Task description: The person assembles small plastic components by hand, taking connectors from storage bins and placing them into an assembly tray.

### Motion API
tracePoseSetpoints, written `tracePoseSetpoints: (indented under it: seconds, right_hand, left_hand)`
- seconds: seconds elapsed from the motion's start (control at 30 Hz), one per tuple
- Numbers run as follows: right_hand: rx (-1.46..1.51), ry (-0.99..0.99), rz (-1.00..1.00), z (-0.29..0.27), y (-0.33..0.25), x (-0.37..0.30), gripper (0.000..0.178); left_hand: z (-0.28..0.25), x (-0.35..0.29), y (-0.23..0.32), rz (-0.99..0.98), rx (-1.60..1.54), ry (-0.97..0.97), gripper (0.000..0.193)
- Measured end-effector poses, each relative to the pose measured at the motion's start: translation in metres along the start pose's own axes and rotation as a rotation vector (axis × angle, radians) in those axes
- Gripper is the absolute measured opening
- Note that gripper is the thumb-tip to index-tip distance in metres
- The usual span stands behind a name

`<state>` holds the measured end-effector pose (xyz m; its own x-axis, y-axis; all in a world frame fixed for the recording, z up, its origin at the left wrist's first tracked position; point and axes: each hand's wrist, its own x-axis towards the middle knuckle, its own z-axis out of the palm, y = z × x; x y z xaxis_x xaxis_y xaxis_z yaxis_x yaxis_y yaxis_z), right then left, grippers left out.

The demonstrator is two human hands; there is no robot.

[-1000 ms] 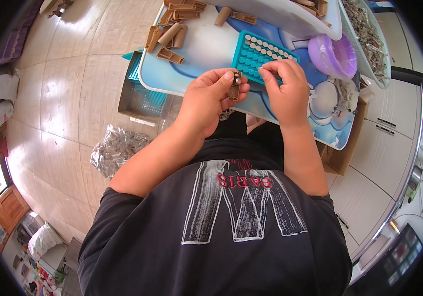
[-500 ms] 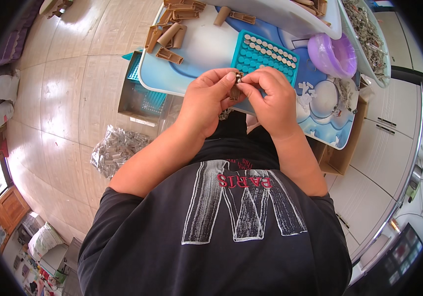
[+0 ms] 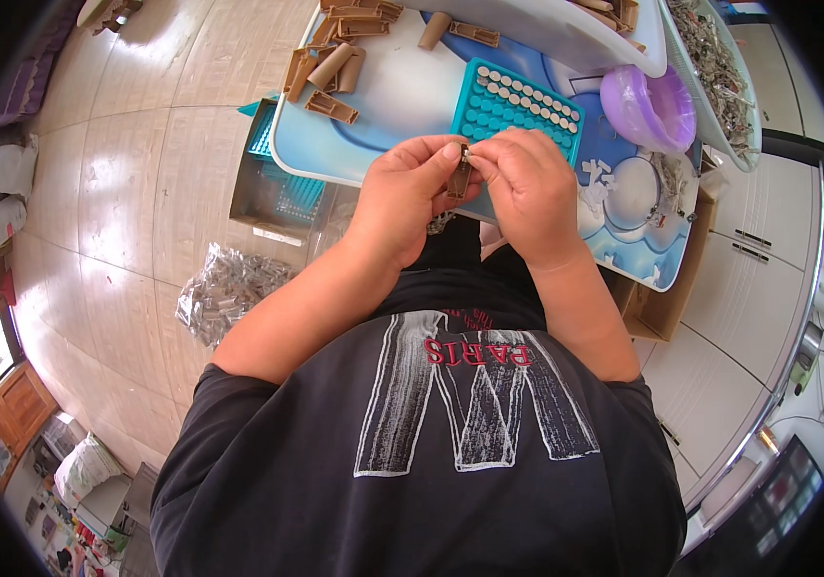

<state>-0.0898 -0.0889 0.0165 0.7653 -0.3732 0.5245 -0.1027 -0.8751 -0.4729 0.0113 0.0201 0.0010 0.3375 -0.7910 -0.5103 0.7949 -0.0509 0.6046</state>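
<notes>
Head view: the left hand [image 3: 402, 178] is closed on a small brown shell [image 3: 458, 183], thumb on the near face and fingers curled behind; the shell stands on end, open face up, just past the front edge of the table [image 3: 393, 91]. The right hand [image 3: 527, 188] has thumb and forefinger brought nearly together at the shell's upper end, the other fingers loosely bent. A bright fleck shows at that end; whether the right fingertips grip it or it sits inside the shell cannot be told. For sound work at this point, brace the shell firmly with the left thumb, hold its open side toward the eye, and apply light, square pressure with the right fingertips; a tilted push would probably make a small part slip. Materials: the shell appears to be matt moulded plastic, narrow and trough-like. Similar brown shells [image 3: 332, 106] lie loose at the table's far left, some showing rounded backs, others hollow sides. Beyond the hands, a teal tray [image 3: 465, 91] carries rows of pale round pieces [image 3: 516, 86] with flat tops. To its right stand a smooth purple bowl [image 3: 643, 96] with glossy clear film and, nearer, thin angular white scraps [image 3: 597, 178].
</notes>
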Motion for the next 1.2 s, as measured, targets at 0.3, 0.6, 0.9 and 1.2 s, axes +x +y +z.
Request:
tracePoseSetpoints:
  seconds: [0.3, 0.6, 0.9, 1.2]
  right_hand:
    - [-0.079, -0.021, -0.080, 0.000, -0.003, -0.009, 0.016]
    - [-0.175, 0.028, 0.159, -0.014, 0.037, -0.001, 0.012]
    - [0.034, 0.037, 0.105, -0.012, 0.010, 0.001, 0.011]
    - [0.007, 0.011, 0.014, -0.008, -0.003, 0.002, 0.012]
  left_hand:
    - [0.004, -0.002, 0.002, 0.026, 0.025, 0.015, 0.025]
    - [0.007, -0.004, 0.005, 0.003, 0.079, 0.004, 0.027]
    - [0.004, -0.002, 0.002, 0.013, -0.019, -0.016, 0.029]
    - [0.005, -0.004, 0.001, 0.034, -0.055, 0.000, 0.029]
